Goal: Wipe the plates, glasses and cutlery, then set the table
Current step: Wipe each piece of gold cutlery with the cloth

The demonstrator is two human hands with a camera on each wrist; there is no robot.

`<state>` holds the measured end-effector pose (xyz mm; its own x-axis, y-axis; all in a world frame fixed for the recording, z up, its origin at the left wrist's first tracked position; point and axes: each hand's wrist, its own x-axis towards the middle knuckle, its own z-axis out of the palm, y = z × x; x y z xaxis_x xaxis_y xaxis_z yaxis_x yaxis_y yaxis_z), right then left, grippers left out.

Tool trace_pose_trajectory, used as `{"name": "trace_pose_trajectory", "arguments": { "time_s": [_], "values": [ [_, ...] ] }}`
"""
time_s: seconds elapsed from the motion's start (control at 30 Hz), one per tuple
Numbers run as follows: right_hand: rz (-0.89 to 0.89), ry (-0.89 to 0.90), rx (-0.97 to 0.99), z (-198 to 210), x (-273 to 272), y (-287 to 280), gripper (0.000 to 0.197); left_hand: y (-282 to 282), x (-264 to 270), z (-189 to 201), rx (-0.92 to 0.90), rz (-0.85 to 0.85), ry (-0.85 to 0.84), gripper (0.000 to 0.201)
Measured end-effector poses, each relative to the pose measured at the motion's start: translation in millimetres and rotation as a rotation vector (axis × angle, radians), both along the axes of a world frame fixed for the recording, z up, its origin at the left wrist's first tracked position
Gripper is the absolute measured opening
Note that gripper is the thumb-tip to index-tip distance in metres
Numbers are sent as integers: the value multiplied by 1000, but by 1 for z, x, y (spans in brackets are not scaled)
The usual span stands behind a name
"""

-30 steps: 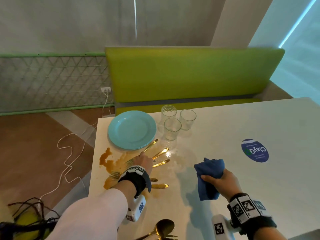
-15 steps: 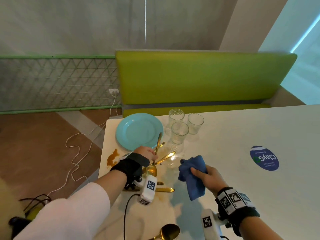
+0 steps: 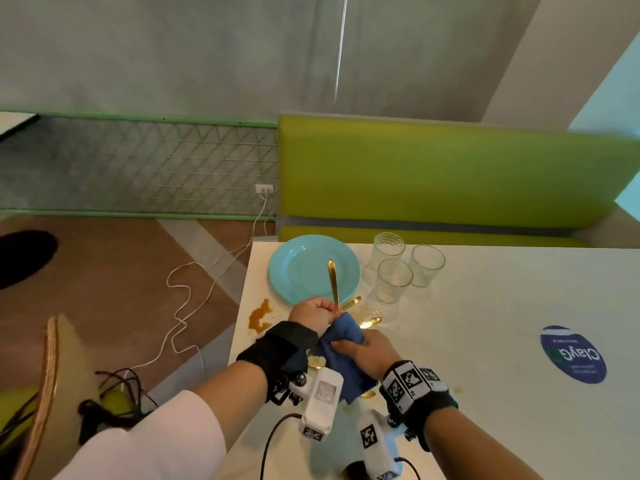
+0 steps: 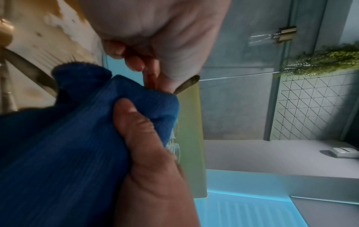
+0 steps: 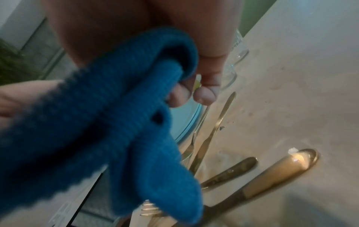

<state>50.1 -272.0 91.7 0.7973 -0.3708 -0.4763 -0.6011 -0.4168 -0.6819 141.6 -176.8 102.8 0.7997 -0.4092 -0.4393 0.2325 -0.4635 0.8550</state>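
A person stands at the near corner of a white table (image 3: 485,323), both hands together just above it. The left hand (image 3: 311,315) is curled into a fist around a gold piece of cutlery (image 3: 333,284), whose handle sticks up and away over a turquoise plate (image 3: 298,271); its working end is hidden, so which utensil it is cannot be told. The right hand (image 3: 372,349) clamps a blue cloth (image 3: 346,355) around the lower part of that utensil, thumb pressed on the fabric, directly against the left fist. In the left wrist view the thumb (image 4: 136,122) pins the cloth (image 4: 77,138) just below the other hand's curled fingers. The plate lies near the table's far left edge. Three clear glasses (image 3: 394,280) stand upright in a tight cluster just to the right of it. More gold cutlery (image 3: 370,322) lies on the table between the plate and the hands, partly covered by them; the right wrist view shows handles (image 5: 291,169) and fork tines (image 5: 149,208) beneath the cloth. An orange-brown spill (image 3: 259,317) marks the tabletop by the left edge. A round blue sticker (image 3: 573,355) sits well to the right. A green bench (image 3: 450,174) runs behind the table.
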Motion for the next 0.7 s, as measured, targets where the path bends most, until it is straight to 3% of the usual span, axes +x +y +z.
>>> {"name": "trace_pose_trajectory", "arguments": {
  "time_s": [0.07,0.17,0.27,0.33,0.47,0.53,0.6,0.7],
  "values": [
    [25,-23,35,2,0,-3,14,3,-1,-2,-51,44,14,27],
    [-27,-77,139,2,-4,-6,27,2,-4,0,-96,114,-5,29],
    [-151,-91,54,1,-2,-8,24,0,-4,3,-87,219,-26,30],
    [-227,-81,-34,4,-1,-14,36,1,-6,3,-69,260,-11,30],
    [-199,-115,-28,14,-1,-24,30,4,-15,9,-37,149,49,13],
    [-145,-94,-60,19,-4,-32,30,10,-16,16,187,-79,-135,15],
    [-74,-64,-50,26,-10,-41,30,19,-15,27,455,-270,-471,25],
    [44,4,-102,36,-15,-51,30,25,-9,35,668,-541,-908,35]
  ]
}}
